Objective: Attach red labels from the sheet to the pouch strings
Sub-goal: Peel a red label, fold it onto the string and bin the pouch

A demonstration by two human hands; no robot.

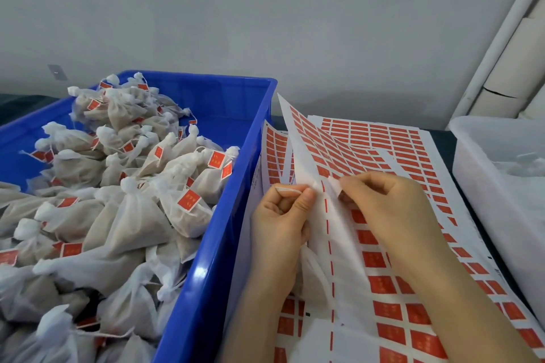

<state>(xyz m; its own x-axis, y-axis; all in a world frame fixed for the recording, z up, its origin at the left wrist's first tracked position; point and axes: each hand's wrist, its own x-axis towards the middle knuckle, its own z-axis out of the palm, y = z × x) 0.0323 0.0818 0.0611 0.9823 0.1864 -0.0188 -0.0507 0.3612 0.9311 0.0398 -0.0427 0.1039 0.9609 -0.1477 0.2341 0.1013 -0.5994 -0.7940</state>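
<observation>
Over the label sheet (392,283), left hand (280,224) pinches pouch string (287,190)

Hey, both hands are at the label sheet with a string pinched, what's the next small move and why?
Probably peel one red label with the right hand and fold it over the string. The left hand already pinches the string at the sheet, and the right fingertips sit at a label's edge, though blur hides whether one is lifted.

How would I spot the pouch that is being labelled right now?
Start at the big blue crate heaped with tied pouches; just right of it lie the sheets of red labels. There the left hand pinches a white string of a pouch. Unlike the crate's pouches, it lies outside, under the hand.
</observation>
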